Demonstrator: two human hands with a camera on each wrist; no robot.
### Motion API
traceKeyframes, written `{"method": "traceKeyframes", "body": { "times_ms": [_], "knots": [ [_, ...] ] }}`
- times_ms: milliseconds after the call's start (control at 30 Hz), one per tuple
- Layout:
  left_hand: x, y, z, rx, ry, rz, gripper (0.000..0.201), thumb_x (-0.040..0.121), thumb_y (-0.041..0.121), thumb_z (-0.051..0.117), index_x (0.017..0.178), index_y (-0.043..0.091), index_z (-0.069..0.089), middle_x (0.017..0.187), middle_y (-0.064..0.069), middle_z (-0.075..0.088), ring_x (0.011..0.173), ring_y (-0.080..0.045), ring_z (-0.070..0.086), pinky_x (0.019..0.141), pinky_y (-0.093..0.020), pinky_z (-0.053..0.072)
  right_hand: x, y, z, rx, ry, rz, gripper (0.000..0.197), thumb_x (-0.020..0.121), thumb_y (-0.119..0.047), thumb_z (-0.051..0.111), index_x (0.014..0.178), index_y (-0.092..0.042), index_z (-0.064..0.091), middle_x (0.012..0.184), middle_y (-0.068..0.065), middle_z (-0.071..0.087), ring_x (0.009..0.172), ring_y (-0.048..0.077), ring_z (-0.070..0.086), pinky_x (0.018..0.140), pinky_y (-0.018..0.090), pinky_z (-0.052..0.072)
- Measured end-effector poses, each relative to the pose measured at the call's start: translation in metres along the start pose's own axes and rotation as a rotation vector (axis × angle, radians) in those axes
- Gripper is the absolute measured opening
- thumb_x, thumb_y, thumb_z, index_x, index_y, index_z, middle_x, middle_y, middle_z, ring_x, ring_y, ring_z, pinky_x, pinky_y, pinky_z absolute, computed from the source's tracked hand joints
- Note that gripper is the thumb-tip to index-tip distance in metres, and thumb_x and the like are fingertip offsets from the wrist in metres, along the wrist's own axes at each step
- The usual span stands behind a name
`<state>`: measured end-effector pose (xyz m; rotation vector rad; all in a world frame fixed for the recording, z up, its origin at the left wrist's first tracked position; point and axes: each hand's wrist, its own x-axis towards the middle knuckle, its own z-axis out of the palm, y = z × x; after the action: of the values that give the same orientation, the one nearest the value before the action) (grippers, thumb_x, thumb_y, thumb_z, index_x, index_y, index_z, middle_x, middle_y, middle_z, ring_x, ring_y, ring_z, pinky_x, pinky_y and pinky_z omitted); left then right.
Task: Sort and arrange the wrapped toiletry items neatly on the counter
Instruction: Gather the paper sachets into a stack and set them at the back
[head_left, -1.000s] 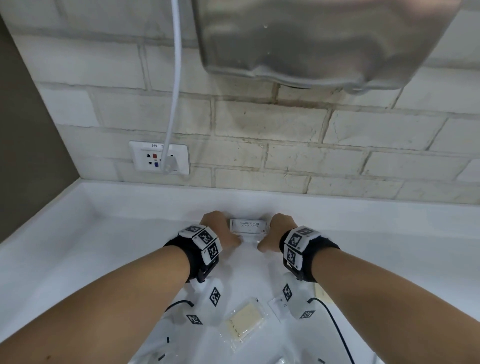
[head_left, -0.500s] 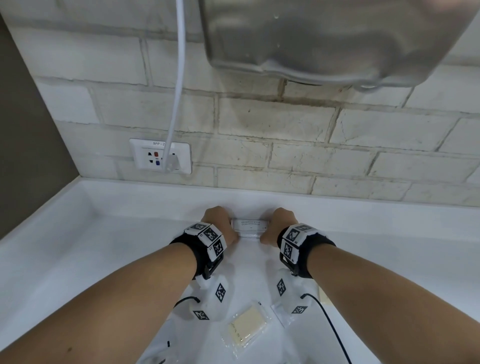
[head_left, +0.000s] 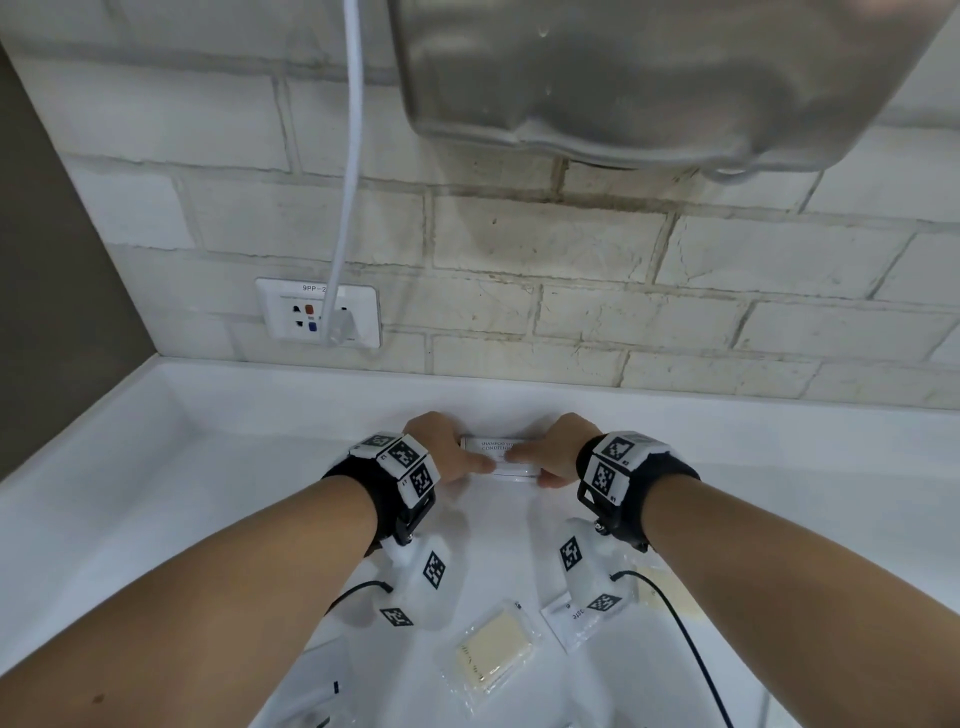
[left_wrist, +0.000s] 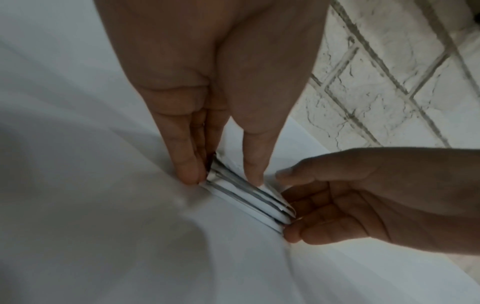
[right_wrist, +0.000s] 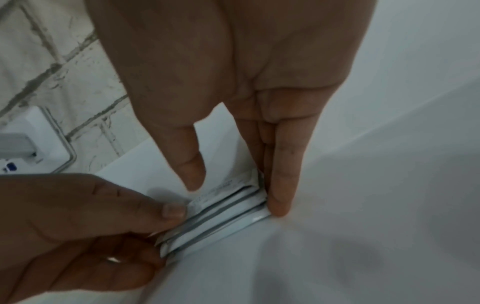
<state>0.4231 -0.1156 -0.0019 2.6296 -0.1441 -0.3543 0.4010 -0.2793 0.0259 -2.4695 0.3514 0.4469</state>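
Where the white tabletop (head_left: 779, 467) meets its raised back edge below the brick wall (head_left: 571, 249), we hold a small stack of white sachets (head_left: 497, 457) between both hands; the top one bears print reading "shampoo" and "conditioner". Our left hand (head_left: 441, 449) has its fingers (left_wrist: 185, 162) pressed against the stack's left end, the thumb laid on the top sachet — a grasp from that end; our right hand (head_left: 558, 452) does likewise at the right end, its fingers (right_wrist: 281, 197) against the sachet edges and its thumb over the top. In the wrist views the stack (left_wrist: 249, 197) shows several flat packets lying on one another, their edges roughly lined up (right_wrist: 215, 222).

Toward the front edge of the tabletop lies a clear-wrapped pale yellow bar (head_left: 491, 649); just beside it, to the right, a white packet (head_left: 569, 618) partly hidden under the right wrist rig. On the wall to the left sits a socket plate (head_left: 317, 312) with a white cable (head_left: 350, 156) plugged in; a metal dryer (head_left: 649, 78) hangs above.
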Motion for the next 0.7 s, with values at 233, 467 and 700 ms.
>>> {"method": "traceKeyframes", "body": {
  "times_ms": [233,467,700],
  "knots": [
    [-0.001,-0.002,0.002,0.014,0.038,0.031,0.031,0.083,0.036,0.068,0.098,0.009,0.072,0.088,-0.007,0.072,0.087,-0.024,0.07,0.085,-0.033,0.055,0.002,0.006,0.004,-0.075,0.011,-0.049,0.023,0.086,-0.016,0.062,0.064,-0.019,0.055,0.06,-0.002,0.058,0.055,0.013,0.059,0.05,0.015,0.051],
    [-0.005,0.002,-0.002,0.053,-0.008,0.019,0.032,0.091,0.039,0.058,0.079,0.011,0.068,0.068,-0.002,0.061,0.066,-0.019,0.058,0.072,-0.028,0.05,-0.003,0.006,0.002,-0.11,0.02,-0.041,0.015,0.089,-0.028,0.059,0.082,-0.016,0.066,0.054,-0.004,0.055,0.041,0.007,0.049,0.03,0.01,0.032],
    [-0.034,0.0,-0.018,0.082,0.037,0.018,0.046,0.091,0.047,0.053,0.061,0.013,0.053,0.06,-0.002,0.055,0.056,-0.017,0.053,0.057,-0.025,0.04,-0.031,0.024,-0.015,-0.104,0.002,-0.066,0.036,0.09,-0.028,0.058,0.113,-0.002,0.065,0.107,0.015,0.071,0.103,0.03,0.068,0.091,0.037,0.055]
  ]
}}
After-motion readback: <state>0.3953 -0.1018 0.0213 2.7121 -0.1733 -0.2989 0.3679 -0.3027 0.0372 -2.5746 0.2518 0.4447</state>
